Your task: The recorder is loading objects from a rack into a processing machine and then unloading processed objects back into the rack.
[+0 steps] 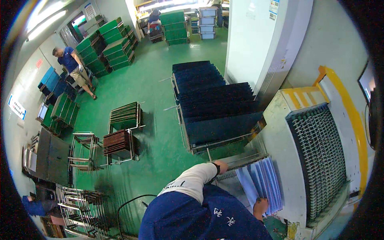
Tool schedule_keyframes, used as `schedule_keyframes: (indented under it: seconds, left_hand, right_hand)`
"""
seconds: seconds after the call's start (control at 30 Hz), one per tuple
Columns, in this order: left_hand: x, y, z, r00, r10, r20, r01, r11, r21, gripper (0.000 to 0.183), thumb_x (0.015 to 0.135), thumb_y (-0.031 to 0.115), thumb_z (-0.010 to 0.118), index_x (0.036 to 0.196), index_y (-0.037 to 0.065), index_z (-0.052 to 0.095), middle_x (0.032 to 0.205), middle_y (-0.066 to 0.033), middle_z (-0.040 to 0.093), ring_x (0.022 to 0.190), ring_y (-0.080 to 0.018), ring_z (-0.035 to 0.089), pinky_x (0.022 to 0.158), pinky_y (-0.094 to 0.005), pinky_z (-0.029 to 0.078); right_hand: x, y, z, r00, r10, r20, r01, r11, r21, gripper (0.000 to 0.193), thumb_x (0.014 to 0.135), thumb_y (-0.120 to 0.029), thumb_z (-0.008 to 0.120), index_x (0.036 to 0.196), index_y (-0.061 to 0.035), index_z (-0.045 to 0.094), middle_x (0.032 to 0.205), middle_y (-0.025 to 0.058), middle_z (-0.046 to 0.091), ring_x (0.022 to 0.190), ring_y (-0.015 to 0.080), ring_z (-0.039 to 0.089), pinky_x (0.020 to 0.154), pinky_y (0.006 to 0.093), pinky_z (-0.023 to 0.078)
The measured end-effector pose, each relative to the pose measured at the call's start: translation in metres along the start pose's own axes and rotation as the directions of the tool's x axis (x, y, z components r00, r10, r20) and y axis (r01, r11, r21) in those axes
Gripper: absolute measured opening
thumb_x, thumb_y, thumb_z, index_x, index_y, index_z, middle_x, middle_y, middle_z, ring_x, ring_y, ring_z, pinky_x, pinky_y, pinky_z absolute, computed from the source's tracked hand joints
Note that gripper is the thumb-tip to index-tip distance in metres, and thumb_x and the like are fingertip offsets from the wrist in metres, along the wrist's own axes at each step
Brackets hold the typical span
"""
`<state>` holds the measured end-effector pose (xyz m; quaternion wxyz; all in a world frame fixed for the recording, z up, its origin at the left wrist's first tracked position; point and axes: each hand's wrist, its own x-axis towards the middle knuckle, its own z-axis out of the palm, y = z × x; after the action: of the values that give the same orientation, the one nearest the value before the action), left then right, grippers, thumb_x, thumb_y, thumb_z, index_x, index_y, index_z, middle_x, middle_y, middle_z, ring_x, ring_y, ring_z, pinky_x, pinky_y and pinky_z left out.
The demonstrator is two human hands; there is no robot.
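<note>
A row of thin pale blue-white panels [265, 180] stands on edge in a metal rack [244, 159] at the lower right. The nearest panel [247, 187] leans a little apart from the others. At the panels' near edge, my right hand [261, 207] has its fingers bent around the edge of a panel. My left hand [221, 167] is by the rack's far left end, beyond a white sleeve and a dark wristband. Its fingers are too small and partly hidden, so its grip cannot be made out.
To the right stands a machine with rows of rollers [320, 156]. Ahead, racks hold dark panels [218, 120] beside a white cabinet [252, 40]. Smaller racks [118, 146] and a black hose [128, 204] lie left. A person [74, 64] stands near green bins [116, 44].
</note>
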<state>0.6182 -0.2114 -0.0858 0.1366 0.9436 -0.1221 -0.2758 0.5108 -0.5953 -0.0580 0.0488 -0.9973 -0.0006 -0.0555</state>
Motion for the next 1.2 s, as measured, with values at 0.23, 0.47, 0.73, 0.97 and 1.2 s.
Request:
schedule_keyframes:
  seconds: [0.23, 0.47, 0.73, 0.97, 1.2]
  left_hand:
    - [0.009, -0.006, 0.008, 0.997, 0.057, 0.051, -0.059, 0.998, 0.036, 0.019, 0.075, 0.017, 0.06, 0.087, 0.005, 0.07, 0.088, -0.0153, 0.068, 0.083, -0.0318, 0.065, 0.068, -0.0444, 0.051]
    - [0.004, -0.005, 0.002, 0.997, 0.04, 0.066, -0.04, 0.999, -0.002, 0.017, 0.074, 0.015, 0.062, 0.084, 0.004, 0.07, 0.086, -0.0158, 0.067, 0.081, -0.0314, 0.065, 0.066, -0.0443, 0.051]
    - [-0.008, 0.004, -0.015, 0.992, 0.009, 0.123, -0.008, 1.0, -0.006, 0.018, 0.067, 0.012, 0.068, 0.083, 0.003, 0.07, 0.084, -0.0163, 0.067, 0.081, -0.0309, 0.066, 0.064, -0.0449, 0.051]
    - [-0.001, -0.008, 0.002, 0.999, 0.025, 0.048, -0.025, 0.999, 0.019, 0.014, 0.06, 0.016, 0.069, 0.072, 0.009, 0.069, 0.073, -0.0121, 0.066, 0.07, -0.0301, 0.064, 0.056, -0.0447, 0.05]
    - [-0.017, 0.01, -0.029, 0.984, 0.027, 0.174, -0.041, 0.996, 0.078, 0.02, 0.063, 0.012, 0.068, 0.083, 0.008, 0.071, 0.083, -0.0132, 0.068, 0.08, -0.0304, 0.066, 0.064, -0.043, 0.052]
  right_hand:
    - [-0.002, -0.004, -0.009, 0.993, 0.064, 0.098, -0.065, 0.998, 0.009, 0.023, 0.077, -0.022, 0.061, 0.088, -0.0027, 0.068, 0.101, 0.0167, 0.06, 0.095, 0.0354, 0.057, 0.082, 0.0441, 0.045]
    - [0.0, -0.003, -0.01, 0.987, 0.085, 0.139, -0.086, 0.996, 0.001, 0.024, 0.076, -0.022, 0.063, 0.091, -0.0044, 0.069, 0.102, 0.0154, 0.06, 0.096, 0.0349, 0.057, 0.083, 0.0439, 0.045]
    - [-0.001, 0.0, -0.005, 0.991, 0.08, 0.111, -0.082, 0.997, 0.006, 0.023, 0.075, -0.021, 0.063, 0.089, -0.0041, 0.069, 0.098, 0.0154, 0.06, 0.093, 0.0349, 0.057, 0.08, 0.0441, 0.046]
    - [0.0, -0.005, -0.007, 0.997, 0.044, 0.064, -0.044, 0.999, 0.009, 0.019, 0.073, -0.019, 0.065, 0.083, -0.0035, 0.068, 0.094, 0.0156, 0.06, 0.089, 0.0359, 0.057, 0.078, 0.0446, 0.046]
    - [-0.004, -0.005, -0.01, 0.992, 0.092, 0.089, -0.097, 0.994, 0.045, 0.02, 0.073, -0.02, 0.064, 0.083, -0.003, 0.068, 0.094, 0.0158, 0.06, 0.089, 0.0363, 0.057, 0.077, 0.0449, 0.045]
